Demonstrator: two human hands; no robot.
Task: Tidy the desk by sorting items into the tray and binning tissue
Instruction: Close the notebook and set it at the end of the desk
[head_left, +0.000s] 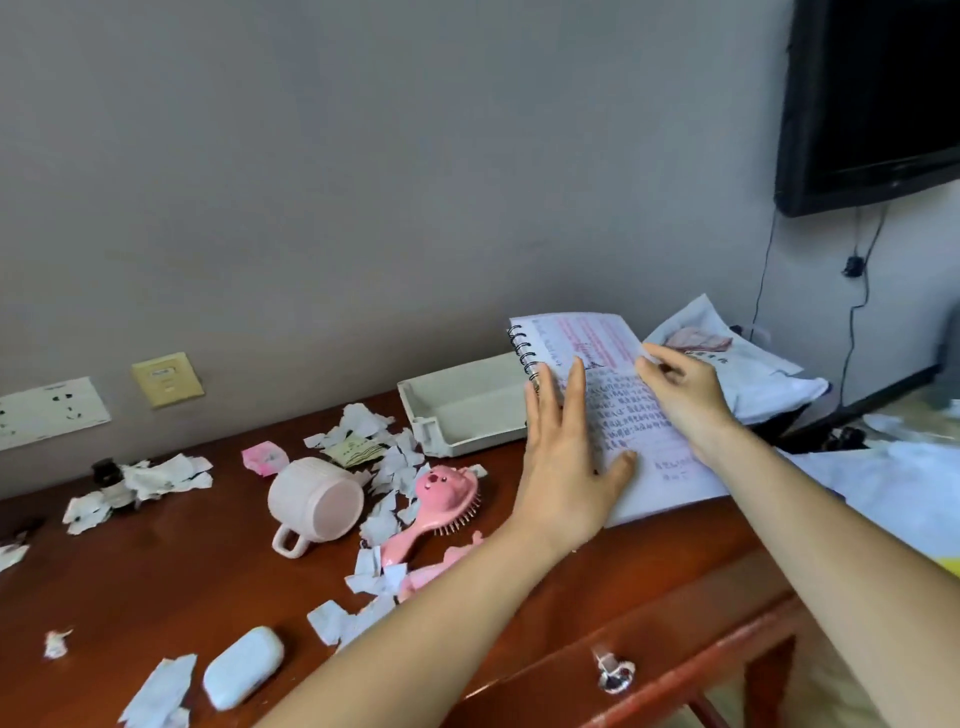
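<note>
With the left hand (566, 457) spread flat on the open notebook (623, 410) and the right hand (685, 395) pinching its far page edge, just right of the tray (467, 415), a loose page could tear or slip free.

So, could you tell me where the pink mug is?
The pink mug lies tipped on its side left of centre, just left of the pink hairbrush.
</note>
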